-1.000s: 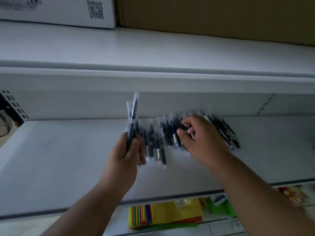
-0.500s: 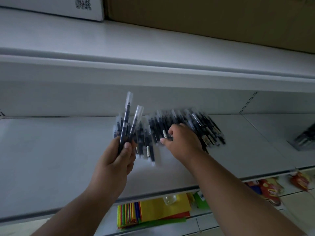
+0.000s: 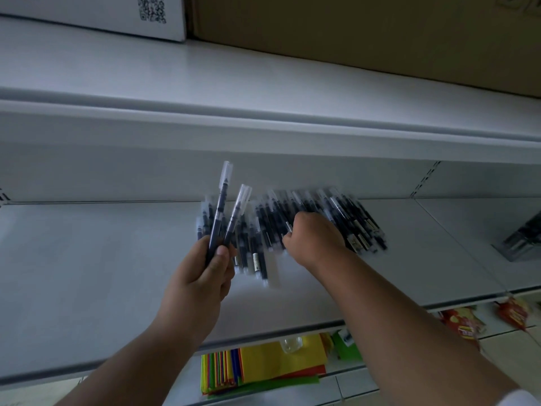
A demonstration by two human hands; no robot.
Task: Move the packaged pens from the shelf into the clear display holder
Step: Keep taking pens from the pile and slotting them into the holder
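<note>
Left hand [image 3: 202, 276] grips two pens [image 3: 224, 218]; right hand [image 3: 314, 241] pinches one from pile [image 3: 336, 221] on shelf [image 3: 102, 259]. Most remain; holder [image 3: 524, 241] barely visible.

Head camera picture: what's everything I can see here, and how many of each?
packaged pens: many, dark in clear sleeves, heaped on the white shelf
held pens: two, dark, raised
white box: one, top shelf
cardboard box: one, brown, beside it
coloured sheets: a stack, lower shelf
snack packets: two, red, lower right
clear holder: one, partly visible, right edge
left hand: grips held pens
right hand: curled on the heap
</note>
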